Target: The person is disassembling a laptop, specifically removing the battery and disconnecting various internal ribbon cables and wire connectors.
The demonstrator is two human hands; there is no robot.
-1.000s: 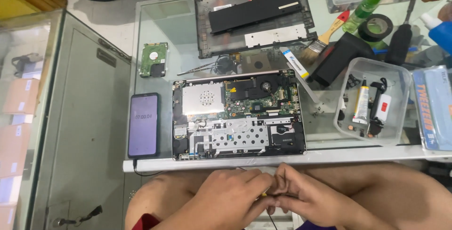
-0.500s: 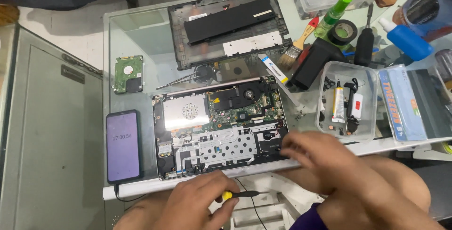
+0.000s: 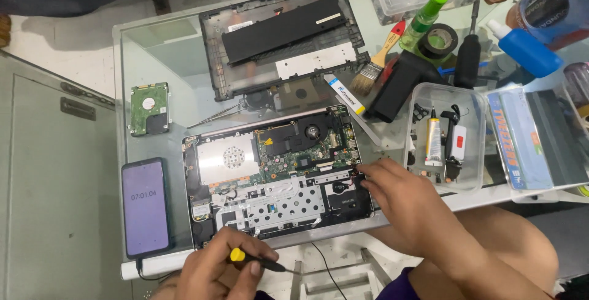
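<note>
Opened laptop (image 3: 276, 174): lies inner side up near the front edge of the glass bench (image 3: 159, 48), circuit board showing. Right hand (image 3: 402, 199): fingertips (image 3: 363, 174) pressed at the laptop's right end; whether they pinch anything cannot be told. Left hand (image 3: 218, 269): at the front edge, grip closed around a yellow-capped screwdriver (image 3: 261, 262). Phone (image 3: 146, 207): front left corner, screen lit. Hard drive (image 3: 148, 108): left side. Bottom cover (image 3: 282, 36): behind the laptop. Clear plastic tray (image 3: 469, 180): right of it.

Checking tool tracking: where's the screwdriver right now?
In the head view, the yellow-capped screwdriver is in the left hand, bottom centre-left, just below the opened laptop's front edge, right of the phone.
</note>
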